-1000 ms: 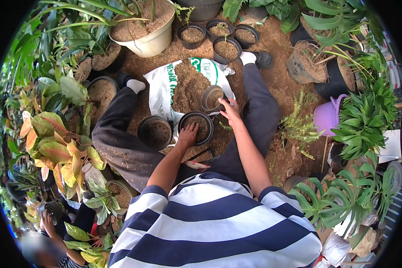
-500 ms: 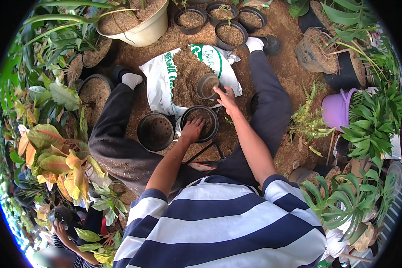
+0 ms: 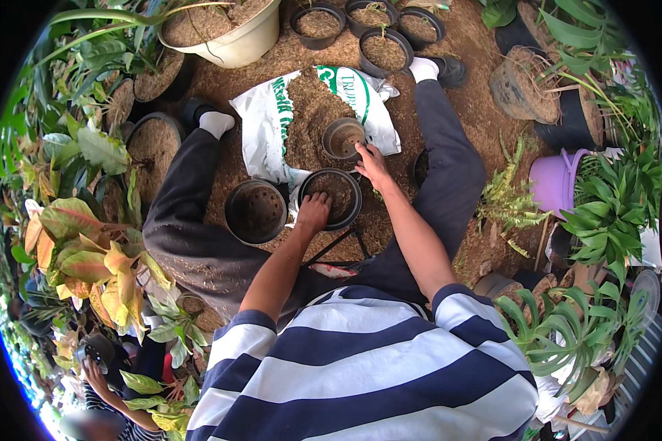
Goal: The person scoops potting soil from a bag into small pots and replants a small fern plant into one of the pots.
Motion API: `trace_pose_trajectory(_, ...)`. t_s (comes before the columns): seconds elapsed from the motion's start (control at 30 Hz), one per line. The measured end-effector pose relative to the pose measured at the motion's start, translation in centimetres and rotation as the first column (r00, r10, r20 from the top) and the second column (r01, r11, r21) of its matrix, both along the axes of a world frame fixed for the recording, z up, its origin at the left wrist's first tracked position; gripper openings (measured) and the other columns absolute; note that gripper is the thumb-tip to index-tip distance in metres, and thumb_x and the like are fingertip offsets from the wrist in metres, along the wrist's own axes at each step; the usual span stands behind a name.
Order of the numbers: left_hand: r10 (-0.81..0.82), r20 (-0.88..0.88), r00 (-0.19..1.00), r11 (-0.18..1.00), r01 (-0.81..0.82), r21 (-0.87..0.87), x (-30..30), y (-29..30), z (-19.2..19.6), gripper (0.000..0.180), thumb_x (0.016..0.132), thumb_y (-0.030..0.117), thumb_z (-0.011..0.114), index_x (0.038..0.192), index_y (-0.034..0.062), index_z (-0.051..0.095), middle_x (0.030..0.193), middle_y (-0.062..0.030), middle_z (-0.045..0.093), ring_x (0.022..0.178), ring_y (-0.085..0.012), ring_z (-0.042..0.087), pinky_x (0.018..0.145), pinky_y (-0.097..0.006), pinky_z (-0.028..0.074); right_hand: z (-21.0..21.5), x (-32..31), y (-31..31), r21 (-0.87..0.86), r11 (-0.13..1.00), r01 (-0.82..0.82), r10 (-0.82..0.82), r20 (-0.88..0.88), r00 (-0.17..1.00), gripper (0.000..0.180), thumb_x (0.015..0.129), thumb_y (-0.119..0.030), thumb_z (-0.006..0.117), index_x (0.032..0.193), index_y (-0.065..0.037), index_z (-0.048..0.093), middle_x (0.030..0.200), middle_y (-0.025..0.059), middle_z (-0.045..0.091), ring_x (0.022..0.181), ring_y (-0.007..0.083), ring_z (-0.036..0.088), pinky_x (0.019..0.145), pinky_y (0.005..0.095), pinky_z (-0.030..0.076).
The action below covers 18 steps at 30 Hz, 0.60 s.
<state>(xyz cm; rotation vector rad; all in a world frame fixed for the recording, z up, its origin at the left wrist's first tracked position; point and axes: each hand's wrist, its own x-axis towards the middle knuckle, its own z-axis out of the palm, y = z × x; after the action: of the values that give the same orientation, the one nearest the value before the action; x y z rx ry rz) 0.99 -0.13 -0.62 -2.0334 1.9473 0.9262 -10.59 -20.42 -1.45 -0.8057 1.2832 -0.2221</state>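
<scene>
My right hand (image 3: 373, 163) grips the rim of a small round plant pot (image 3: 337, 134), fingers and thumb closed on its right side. The pot is tilted so that its inside and bottom holes show. It hovers over or rests on the brown potting mix (image 3: 310, 110) in an opened white and green plastic bag (image 3: 263, 147); which, I cannot tell. My left hand (image 3: 314, 212) lies over the near left rim of a black pot (image 3: 357, 201) with potting mix inside, its fingers apart and reaching in. Left of it stands another black pot (image 3: 256, 212) with holes in its bottom.
Several black pots of soil (image 3: 317, 26) and a big white planter (image 3: 244, 45) stand ahead. Leafy plants (image 3: 88, 257) crowd the left, with another person's arm (image 3: 112, 397) beyond. A purple pot (image 3: 551, 182) and a fern (image 3: 511, 206) are to the right. Thin black legs (image 3: 338, 244) stand near my lap.
My left hand's fingers have drawn back from the middle of the black pot toward its near left rim. The small pot in my right hand has turned slightly, showing more of its bottom holes.
</scene>
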Motion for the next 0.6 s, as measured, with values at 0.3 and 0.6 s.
trace_pose_trajectory(0.3,-0.015,-0.027,1.0,0.991,0.011,-0.136,-0.5,1.6,-2.3,0.055,0.085,0.016,0.051,0.139,0.0083,0.045,0.145,-0.0138,0.044,0.134,-0.0289,0.041,0.107,-0.047,0.033,0.9,0.0,0.5,-0.09,0.993,-0.081,0.075,-0.068,0.995,0.082,0.087,-0.046,0.066,0.145,-0.001,0.029,0.143,0.0209,0.037,0.127,0.0343,0.046,0.102,0.0435,0.046)
trace_pose_trajectory(0.6,0.015,0.03,0.999,0.996,-0.012,-0.085,0.9,0.2,0.2,0.041,0.088,0.017,0.048,0.127,0.0081,0.055,0.131,-0.0085,0.056,0.123,-0.0257,0.05,0.098,-0.044,0.04,2.1,0.1,1.3,-0.492,0.833,-0.252,0.003,-0.452,0.892,0.064,0.082,-0.031,0.072,0.132,-0.002,0.045,0.12,0.0174,0.053,0.113,0.034,0.052,0.099,0.0432,0.041)
